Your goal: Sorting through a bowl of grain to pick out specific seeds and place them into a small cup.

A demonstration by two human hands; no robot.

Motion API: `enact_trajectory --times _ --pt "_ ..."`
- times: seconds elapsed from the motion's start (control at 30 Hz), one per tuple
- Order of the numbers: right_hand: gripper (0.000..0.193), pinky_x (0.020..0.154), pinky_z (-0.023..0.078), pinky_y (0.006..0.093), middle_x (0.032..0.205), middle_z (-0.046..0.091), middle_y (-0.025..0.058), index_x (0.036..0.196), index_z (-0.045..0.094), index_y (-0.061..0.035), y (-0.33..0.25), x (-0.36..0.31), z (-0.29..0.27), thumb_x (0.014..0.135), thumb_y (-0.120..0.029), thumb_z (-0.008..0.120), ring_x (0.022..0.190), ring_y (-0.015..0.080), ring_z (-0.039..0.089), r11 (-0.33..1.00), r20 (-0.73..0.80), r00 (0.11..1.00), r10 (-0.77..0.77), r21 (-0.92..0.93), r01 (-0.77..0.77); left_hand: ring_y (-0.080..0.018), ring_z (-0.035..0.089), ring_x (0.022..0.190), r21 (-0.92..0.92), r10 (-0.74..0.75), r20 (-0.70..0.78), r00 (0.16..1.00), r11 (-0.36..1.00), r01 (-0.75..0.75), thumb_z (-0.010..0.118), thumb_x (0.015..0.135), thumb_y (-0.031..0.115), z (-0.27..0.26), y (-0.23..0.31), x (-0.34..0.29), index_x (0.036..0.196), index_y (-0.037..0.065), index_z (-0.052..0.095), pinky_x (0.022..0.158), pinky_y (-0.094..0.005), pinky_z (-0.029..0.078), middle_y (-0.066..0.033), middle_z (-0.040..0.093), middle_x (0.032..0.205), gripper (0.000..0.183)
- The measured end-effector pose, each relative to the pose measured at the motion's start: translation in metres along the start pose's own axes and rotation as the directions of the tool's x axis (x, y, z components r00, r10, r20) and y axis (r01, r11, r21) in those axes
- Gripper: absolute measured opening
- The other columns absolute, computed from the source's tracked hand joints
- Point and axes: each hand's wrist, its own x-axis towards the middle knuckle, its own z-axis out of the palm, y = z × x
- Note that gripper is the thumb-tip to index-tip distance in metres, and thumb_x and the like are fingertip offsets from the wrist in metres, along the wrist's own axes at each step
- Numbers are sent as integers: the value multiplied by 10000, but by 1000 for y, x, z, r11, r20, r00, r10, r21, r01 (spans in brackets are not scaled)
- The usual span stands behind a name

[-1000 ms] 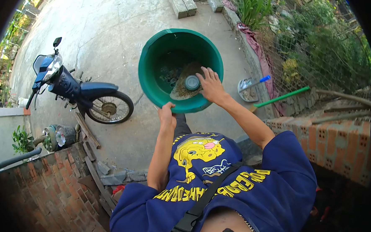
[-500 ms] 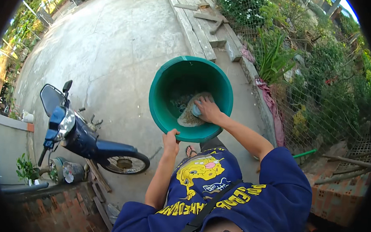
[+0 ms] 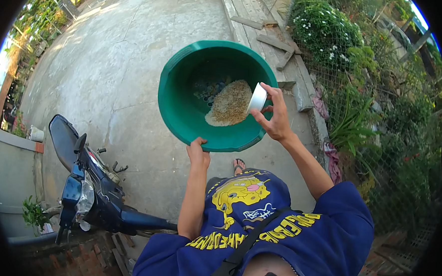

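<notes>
My left hand [image 3: 198,153] grips the near rim of a large green plastic tub [image 3: 179,123], which is held out in front of me and tipped so its inside shows. A heap of pale brown grain [image 3: 231,102] lies against the tub's near right side. At the right rim my right hand [image 3: 277,115] holds a small white cup [image 3: 257,99] between thumb and fingers. The cup is turned on its side above the tub wall; what is inside it is hidden. Behind the grain, deeper in the tub, are dark and pale patches that I cannot make out.
A dark blue motorbike [image 3: 107,202] is parked on the concrete yard [image 3: 134,68] at my left. To the right runs a wire fence [image 3: 351,125] with bushes behind it. Boards [image 3: 276,43] lie along the ledge at the back right. A potted plant [image 3: 36,213] stands lower left.
My right hand has come up out of the grain and moved right, bringing the white cup to the tub's rim. The tub has shifted slightly left and away from me.
</notes>
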Motion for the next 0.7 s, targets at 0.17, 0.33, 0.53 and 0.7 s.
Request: enact_trajectory --times 0.17,0.33,0.53,0.7 --pt "693 748 566 323 1267 470 95 1425 452 -103 45 129 18 828 -214 785 1081 229 546 999 16 999 -34 -38 35 -259 615 959 53 -89 -24 996 995 90 516 750 -77 80 9 103 1187 -39 539 794 -431 509 -116 590 1107 439" --pt "698 727 573 324 1206 491 133 1407 456 -81 112 238 59 827 -266 797 1011 240 588 991 101 987 124 -60 -118 -350 565 1155 -178 -213 77 974 958 223 469 797 -52 104 1 213 1303 -48 458 952 -504 499 -173 566 1235 507" --pt "699 605 537 286 1266 489 125 1461 382 -103 206 358 141 874 -223 743 936 181 616 961 253 948 191 149 -233 -364 519 1251 -252 -248 126 961 929 272 444 807 -51 166 30 367 1352 4 437 1053 -508 459 -186 517 1340 548" --pt "650 554 519 268 1245 476 107 1464 376 -117 216 455 152 910 -209 703 908 162 635 871 321 863 389 176 -458 -359 530 1210 -120 -334 10 942 935 333 464 783 -95 238 115 460 1345 46 452 1023 -540 481 -166 528 1295 579"
